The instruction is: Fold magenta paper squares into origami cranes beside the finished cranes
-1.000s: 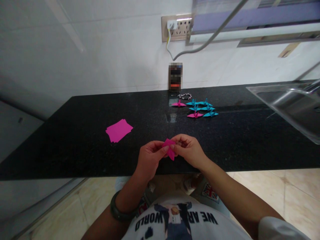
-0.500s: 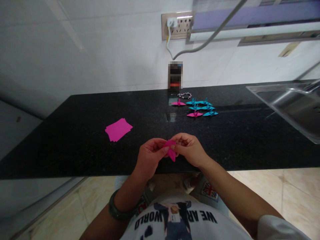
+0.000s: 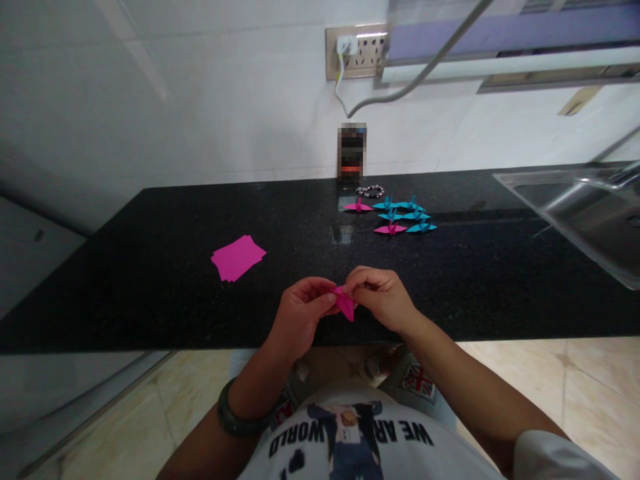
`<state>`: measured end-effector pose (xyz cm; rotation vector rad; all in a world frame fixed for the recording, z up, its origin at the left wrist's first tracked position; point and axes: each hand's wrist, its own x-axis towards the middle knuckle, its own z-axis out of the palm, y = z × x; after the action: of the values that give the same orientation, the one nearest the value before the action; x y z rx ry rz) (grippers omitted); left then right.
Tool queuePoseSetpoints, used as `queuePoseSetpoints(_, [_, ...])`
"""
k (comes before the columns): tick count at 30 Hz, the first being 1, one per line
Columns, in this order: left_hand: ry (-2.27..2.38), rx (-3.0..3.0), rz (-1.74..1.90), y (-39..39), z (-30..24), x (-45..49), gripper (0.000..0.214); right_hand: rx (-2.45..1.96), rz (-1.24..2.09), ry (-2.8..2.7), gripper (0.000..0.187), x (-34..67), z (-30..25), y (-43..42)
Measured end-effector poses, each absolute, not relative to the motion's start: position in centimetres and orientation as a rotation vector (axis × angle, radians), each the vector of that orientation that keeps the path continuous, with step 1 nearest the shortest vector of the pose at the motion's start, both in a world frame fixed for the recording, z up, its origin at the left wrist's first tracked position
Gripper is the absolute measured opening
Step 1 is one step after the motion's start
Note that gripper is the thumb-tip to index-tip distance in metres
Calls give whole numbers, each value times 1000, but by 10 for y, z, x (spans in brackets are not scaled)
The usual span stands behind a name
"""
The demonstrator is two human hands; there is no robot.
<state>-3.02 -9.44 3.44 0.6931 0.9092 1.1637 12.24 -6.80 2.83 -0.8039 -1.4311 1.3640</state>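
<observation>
A: Where to find the pink origami piece (image 3: pixel 346 308)?

B: Between both hands, just in from the near edge of the black granite countertop (image 3: pixel 175 303). Cannot tell whether touching the stone.

A: Pointing which way?

B: With the narrow tip toward the person's body and slightly to the right. Along the long axis, running from far to near, slanting a little from upper left to lower right. Partly hidden at the far end by fingertips.

A: And with the left hand (image 3: pixel 301 312)?

B: Pinching the left side of the piece between thumb and forefinger, with the other fingers curled behind, partly out of sight.

A: With the right hand (image 3: pixel 384 299)?

B: Pinching the far right part, with thumb and forefinger drawn together. Too small to tell the exact contact.

A: Round about?

B: Off to the left, a stack of pink paper sheets (image 3: pixel 239 259), lying flat. Beyond the right hand, five blue origami cranes (image 3: pixel 421 228) and two pink origami cranes (image 3: pixel 391 229), with wings spread sideways, near a beaded strand (image 3: pixel 370 191).
</observation>
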Motion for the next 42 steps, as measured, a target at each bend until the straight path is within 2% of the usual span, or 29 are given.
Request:
queuePoseSetpoints(8, [1136,899,1081,-93,32,-30,19,-729,1014,-1702,18,127,27,-68])
queuePoseSetpoints(12, [1188,933,1120,-93,32,-30,18,-718,1166,-1649,15,128,26,-69])
queuePoseSetpoints(15, [1240,984,1127,-94,33,-31,20,-842,1374,-1440,20,126,27,-70])
queuePoseSetpoints(18, [1273,1057,1115,-94,34,-32,22,-966,1440,-1452,22,124,31,-70])
queuePoseSetpoints(24, [1315,1193,1111,-95,30,-34,19,-1023,1351,-1660,21,124,33,-71])
queuePoseSetpoints(34, [1286,1314,1203,-98,36,-33,15,-987,822,-1881,12,118,35,-78])
queuePoseSetpoints(37, [1288,1362,1200,-98,38,-32,16,-1021,818,-1803,12,113,30,-82])
queuePoseSetpoints(42, [1191,1151,1246,-96,37,-24,15,-1016,1013,-1429,13,105,22,-86])
